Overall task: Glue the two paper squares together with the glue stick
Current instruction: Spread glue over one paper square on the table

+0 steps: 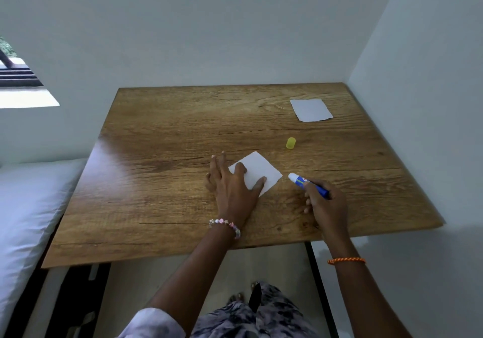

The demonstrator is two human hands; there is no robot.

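Left hand [232, 180], fingers flat, pins the near square [257, 169] so it won't slide; right hand [325, 203] grips the uncapped glue stick [308, 184] at its 3 o'clock. Cap [290, 143] and spare square [311, 110] parked at 1 o'clock.

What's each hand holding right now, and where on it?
Right hand grips the uncapped glue stick by its blue rear end. Left hand holds nothing; its straight fingers press the near paper square flat.

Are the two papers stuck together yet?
Not yet. Done: the yellow cap is off. Now: the left hand presses the near paper square flat while the right hand holds the glue stick beside it. Left: the far paper square lies apart.
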